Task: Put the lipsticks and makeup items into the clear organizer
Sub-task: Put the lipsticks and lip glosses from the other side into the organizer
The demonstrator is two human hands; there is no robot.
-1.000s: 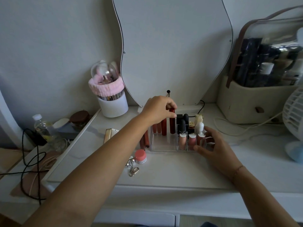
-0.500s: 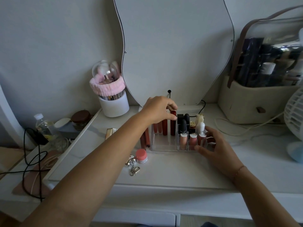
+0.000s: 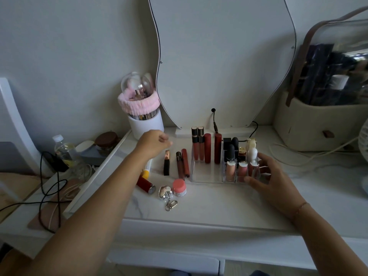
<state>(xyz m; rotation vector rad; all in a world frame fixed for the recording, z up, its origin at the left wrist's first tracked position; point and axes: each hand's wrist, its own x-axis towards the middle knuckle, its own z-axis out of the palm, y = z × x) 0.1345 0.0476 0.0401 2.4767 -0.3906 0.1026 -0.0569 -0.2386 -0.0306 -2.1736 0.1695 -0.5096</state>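
The clear organizer stands mid-table with several upright red glosses at its back and black and pink bottles on its right side. My right hand rests against its right front corner, fingers spread on the wall. My left hand hovers left of it with fingers loosely curled and nothing in them. Below that hand lie a black-and-gold lipstick, two dark red gloss tubes, a yellow-capped tube, a red lipstick and a pink-lidded jar.
A silver keychain lies by the jar. A white brush cup with a pink band stands at back left, a wavy mirror behind the organizer, a beige bag at back right. Cables and a bottle sit left of the table edge.
My left hand let go of the red gloss, which stays upright in the organizer, and moved left over the loose items. My right hand stays on the organizer.
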